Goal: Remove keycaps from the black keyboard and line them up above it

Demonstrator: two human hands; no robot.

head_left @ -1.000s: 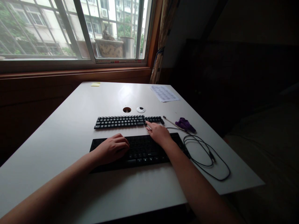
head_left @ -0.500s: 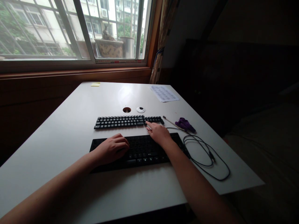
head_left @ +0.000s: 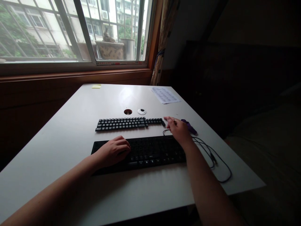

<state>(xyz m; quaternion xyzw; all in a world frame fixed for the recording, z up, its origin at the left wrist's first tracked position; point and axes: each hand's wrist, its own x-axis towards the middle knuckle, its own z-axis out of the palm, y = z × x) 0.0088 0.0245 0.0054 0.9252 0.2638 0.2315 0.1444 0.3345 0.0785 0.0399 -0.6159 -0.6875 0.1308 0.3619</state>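
A black keyboard (head_left: 150,147) lies near the front of the white table. Its lower row has keycaps, while much of its upper part looks bare. On its left half rests my left hand (head_left: 116,149), fingers bent and held together against it. My right hand (head_left: 177,128) is beyond the keyboard's far right corner, fingers stretched out and somewhat apart, over the spot where a thin brush lay. The hand now hides most or all of that brush. Loose black keycaps (head_left: 121,124) stand in rows behind the keyboard. Partly behind my right hand is a purple cloth (head_left: 190,127).
A black cable (head_left: 224,163) loops at the table's right. Behind the keycaps are a round hole (head_left: 128,111) and a white ring-shaped cover (head_left: 141,111). Printed paper (head_left: 166,95) and a yellow sticky note (head_left: 96,86) lie near the far edge, below the window.
My right hand has moved right, from over the keyboard and the right end of the keycaps to the brush beside the purple cloth. My left hand has stayed on the keyboard.
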